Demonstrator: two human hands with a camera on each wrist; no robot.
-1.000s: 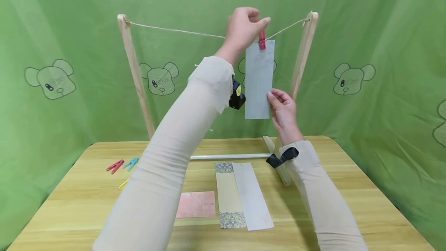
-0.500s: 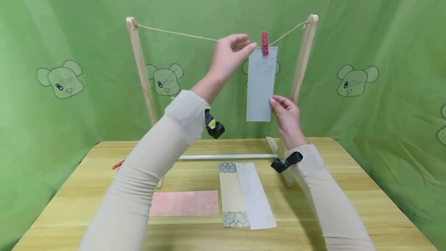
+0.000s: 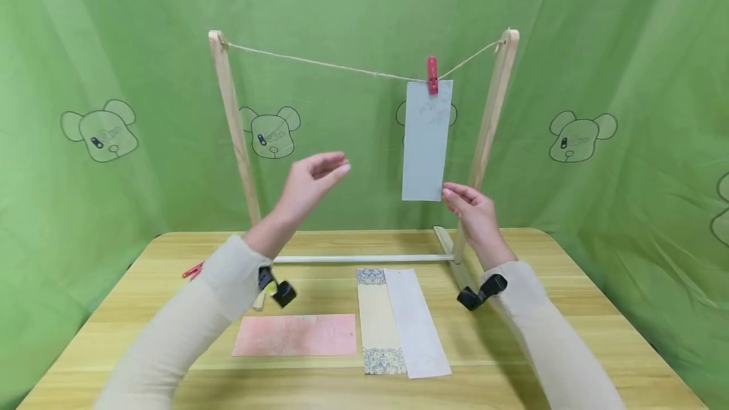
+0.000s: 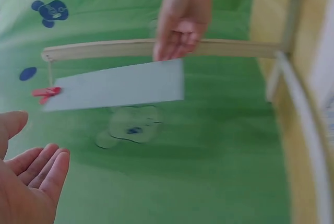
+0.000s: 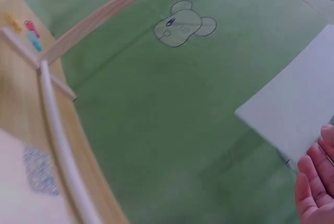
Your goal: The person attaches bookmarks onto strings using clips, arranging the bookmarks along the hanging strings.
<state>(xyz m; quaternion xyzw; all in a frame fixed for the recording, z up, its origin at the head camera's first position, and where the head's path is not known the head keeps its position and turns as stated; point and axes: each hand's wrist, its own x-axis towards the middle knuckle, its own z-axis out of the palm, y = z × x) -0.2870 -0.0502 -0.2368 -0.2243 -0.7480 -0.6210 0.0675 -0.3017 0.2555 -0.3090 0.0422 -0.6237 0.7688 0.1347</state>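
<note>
A pale blue-grey paper strip (image 3: 426, 144) hangs upright from the twine line (image 3: 319, 63), held at its top by a red clothespin (image 3: 433, 74). My right hand (image 3: 474, 214) is at the strip's lower right edge, fingertips right beside it. In the right wrist view the fingers (image 5: 308, 174) look loose, not closed round the paper. My left hand (image 3: 307, 188) is in the air left of the strip, holding nothing, its fingers and thumb apart in the left wrist view. The strip's lower end hangs above the table.
A wooden frame (image 3: 236, 138) with a white crossbar (image 3: 364, 259) carries the line. On the table lie a pink strip (image 3: 296, 335), a cream strip with patterned ends (image 3: 378, 321) and a white strip (image 3: 417, 324). Red, blue and yellow clothespins, including a blue one (image 5: 34, 41), lie at the left.
My left hand has let go of the red clothespin and drawn down and to the left. My right hand has slid down the strip's edge. The strip stays hanging.
</note>
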